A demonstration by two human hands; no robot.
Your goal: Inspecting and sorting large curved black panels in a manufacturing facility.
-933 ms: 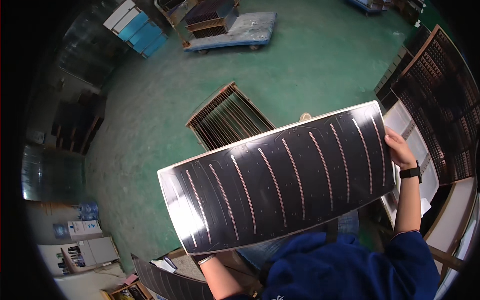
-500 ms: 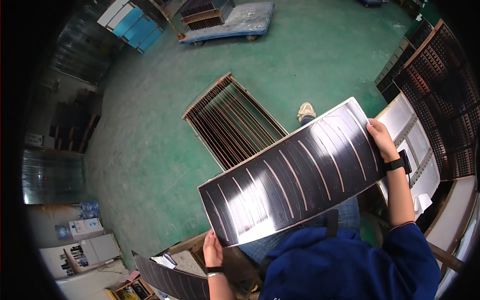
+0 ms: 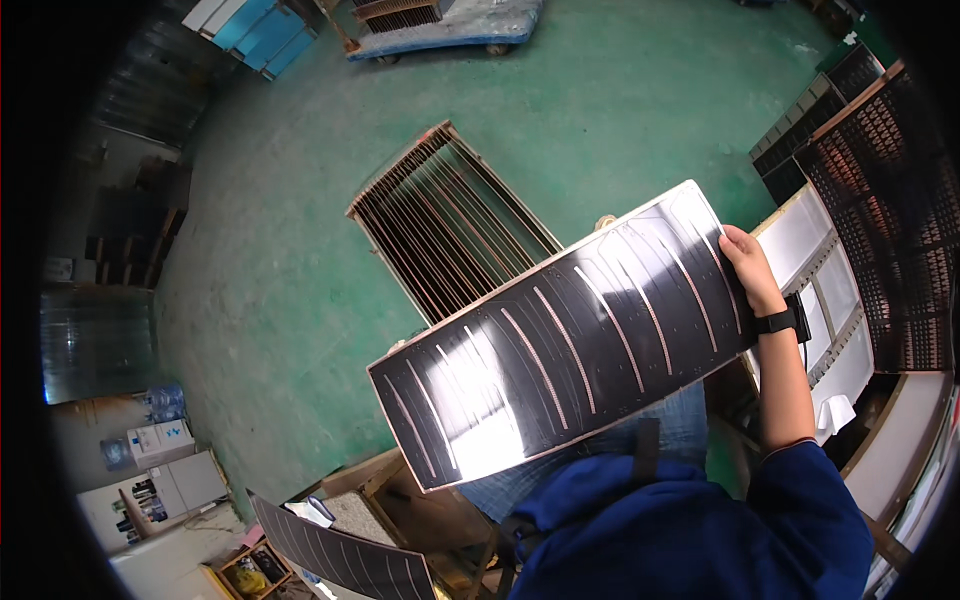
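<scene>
**Panel (image 3: 560,340) slanting away leftward from the right hand (image 3: 748,268), across the rack's (image 3: 440,215) line**

The right hand is pinching the panel's right short end, its thumb lying over the rim and its fingers mostly hidden; it is opening no wider than the thin sheet needs. The left hand is not showing, so whether it is supporting the panel from beneath or what it is holding, I cannot tell.

From the right hand, nearly all the panel is lying to the left. Its long axis is running from the upper right, at the hand, down to the lower left, and its dark, striped face is turning upward above the person's lap (image 3: 580,455).

Beyond the panel's far long edge, left of its middle, the slatted rack is standing on the green floor (image 3: 280,290). Its slats are running roughly crosswise to the panel's long axis. Below the panel's left end, a second striped sheet (image 3: 345,545) is leaning, well apart from the right hand.
</scene>
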